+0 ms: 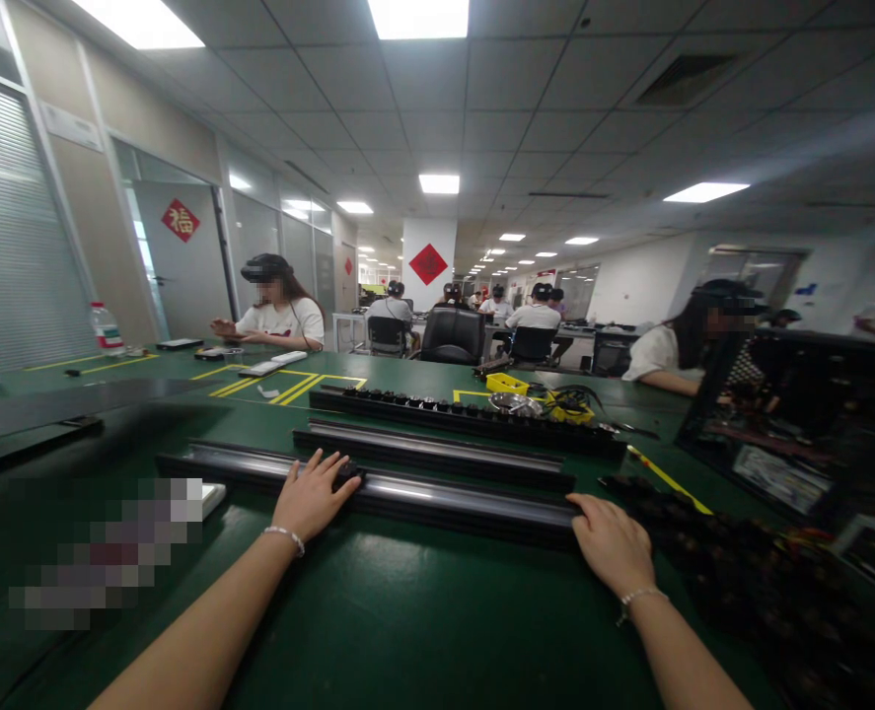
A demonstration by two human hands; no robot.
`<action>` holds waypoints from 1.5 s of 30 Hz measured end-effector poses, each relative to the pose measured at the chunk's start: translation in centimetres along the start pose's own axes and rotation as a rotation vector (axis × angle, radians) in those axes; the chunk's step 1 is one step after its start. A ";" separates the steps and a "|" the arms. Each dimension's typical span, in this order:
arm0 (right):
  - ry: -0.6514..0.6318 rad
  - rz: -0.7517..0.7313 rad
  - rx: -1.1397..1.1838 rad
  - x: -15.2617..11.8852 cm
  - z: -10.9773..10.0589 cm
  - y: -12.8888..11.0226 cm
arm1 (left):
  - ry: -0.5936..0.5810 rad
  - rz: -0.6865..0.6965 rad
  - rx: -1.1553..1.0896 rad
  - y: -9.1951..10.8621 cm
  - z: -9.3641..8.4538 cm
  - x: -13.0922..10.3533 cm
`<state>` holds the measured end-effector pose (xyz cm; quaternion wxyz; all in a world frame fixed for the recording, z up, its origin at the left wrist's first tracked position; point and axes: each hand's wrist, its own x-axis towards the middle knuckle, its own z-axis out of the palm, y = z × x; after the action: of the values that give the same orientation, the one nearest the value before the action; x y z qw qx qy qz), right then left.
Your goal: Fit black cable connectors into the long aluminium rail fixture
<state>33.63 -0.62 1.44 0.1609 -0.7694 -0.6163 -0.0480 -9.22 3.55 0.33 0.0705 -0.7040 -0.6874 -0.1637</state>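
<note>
Crosswise lies a black rail (459, 496).
Left hand (311, 501), loosely spread, rests on it beside a small block (348, 474); right hand (616, 542) half-curls at its end, grip unclear.

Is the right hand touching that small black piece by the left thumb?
Apart. The head view shows a stretch of black rail between the right hand and small black piece.

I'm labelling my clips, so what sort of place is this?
Probably a shared workshop in an office-style room: a long black rail lies on a green worktable, several people sit further back, and light panels shine overhead.
</note>
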 end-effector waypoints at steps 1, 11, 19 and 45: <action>-0.003 0.001 -0.001 0.0 0.0 0.0 | 0.001 0.002 0.000 0.1 0.0 0.0; -0.021 0.002 -0.003 0.0 -0.2 0.0 | 0.010 0.015 -0.002 0.3 0.1 0.0; -0.001 -0.006 -0.005 0.0 0.1 0.1 | 0.016 0.028 0.011 0.6 0.3 -0.1; -0.009 -0.003 0.000 0.0 -0.1 0.0 | 0.003 0.045 -0.005 1.2 0.2 -0.1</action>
<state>33.59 -0.69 1.54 0.1580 -0.7688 -0.6180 -0.0451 -8.06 3.42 0.26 0.0735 -0.7192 -0.6709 -0.1650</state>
